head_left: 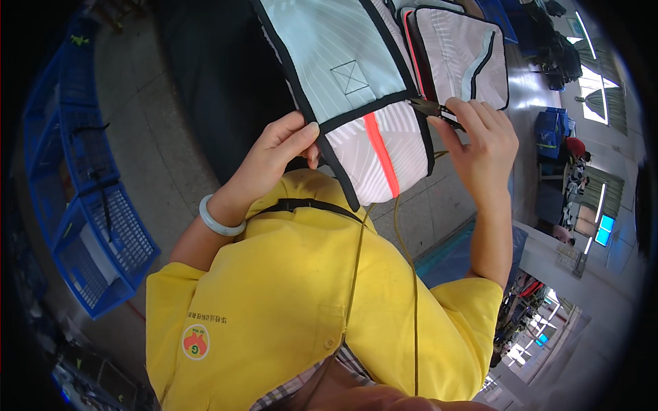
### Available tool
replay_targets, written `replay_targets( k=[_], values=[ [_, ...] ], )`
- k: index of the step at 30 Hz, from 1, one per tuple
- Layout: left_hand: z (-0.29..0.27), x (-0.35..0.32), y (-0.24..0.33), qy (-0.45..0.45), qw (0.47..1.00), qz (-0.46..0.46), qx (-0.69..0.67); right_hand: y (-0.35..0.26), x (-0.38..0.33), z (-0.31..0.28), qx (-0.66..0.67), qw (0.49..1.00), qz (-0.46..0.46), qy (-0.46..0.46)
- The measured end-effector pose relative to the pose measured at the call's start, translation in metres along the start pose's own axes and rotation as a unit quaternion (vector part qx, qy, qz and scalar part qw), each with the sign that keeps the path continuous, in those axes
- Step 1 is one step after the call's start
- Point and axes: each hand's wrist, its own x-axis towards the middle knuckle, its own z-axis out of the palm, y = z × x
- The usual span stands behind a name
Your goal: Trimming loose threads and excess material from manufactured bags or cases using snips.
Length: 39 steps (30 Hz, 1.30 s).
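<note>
Overhead, grey floor tiles (157, 130) and stacked blue crates (89, 233) frame a pale, black-trimmed bag (356, 89); left hand (277, 154) pinches its edge, right hand (480, 140) grips thread snips (433, 108) at its seam.

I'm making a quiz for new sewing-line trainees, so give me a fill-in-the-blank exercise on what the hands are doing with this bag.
1. The left hand grips the bag by its ____ binding edge.
2. The right hand holds small thread snips at the bag's ____ corner seam.
3. The zipper running down the bag's lower pocket is ____.
4. The bangle sits on the ____ wrist.

Missing words: black; right; orange; left
</note>
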Motion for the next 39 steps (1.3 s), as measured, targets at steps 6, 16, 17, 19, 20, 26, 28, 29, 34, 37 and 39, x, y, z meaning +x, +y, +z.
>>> replay_targets(
  k=[6, 16, 17, 19, 20, 26, 28, 29, 34, 37, 39],
  values=[
    [-0.004, 0.000, -0.004, -0.006, 1.000, 0.001, -0.012, -0.003, 0.004, 0.001, 0.011, 1.000, -0.016, 0.003],
    [-0.002, -0.002, -0.001, -0.001, 1.000, -0.010, -0.025, -0.005, 0.009, 0.002, -0.011, 1.000, -0.020, -0.012],
    [-0.003, -0.002, -0.001, -0.001, 1.000, -0.011, -0.026, -0.004, 0.009, 0.002, -0.018, 0.999, -0.024, -0.013],
    [-0.003, -0.001, -0.001, -0.009, 1.000, -0.003, -0.018, -0.004, 0.009, 0.003, -0.019, 0.999, -0.028, -0.012],
    [-0.003, -0.001, -0.001, -0.009, 1.000, -0.002, -0.018, -0.004, 0.009, 0.003, -0.022, 0.999, -0.031, -0.010],
    [-0.001, -0.001, -0.002, -0.003, 1.000, -0.001, -0.007, 0.000, 0.005, 0.004, -0.009, 1.000, -0.028, 0.009],
    [-0.001, -0.001, -0.002, -0.003, 1.000, 0.007, -0.003, -0.001, 0.008, 0.002, -0.011, 0.999, -0.033, 0.002],
    [-0.002, -0.001, -0.002, -0.003, 1.000, 0.007, -0.003, -0.001, 0.009, 0.001, -0.012, 0.999, -0.037, -0.005],
    [-0.003, 0.000, -0.003, -0.010, 1.000, 0.014, -0.003, 0.000, 0.011, 0.002, -0.017, 0.999, -0.047, -0.007],
    [-0.003, -0.001, -0.003, -0.007, 1.000, 0.011, -0.010, 0.000, 0.011, 0.003, -0.012, 0.999, -0.047, -0.011],
    [-0.004, -0.001, -0.004, -0.008, 1.000, 0.011, -0.009, 0.001, 0.010, 0.002, -0.006, 0.999, -0.045, -0.013]
  ],
)
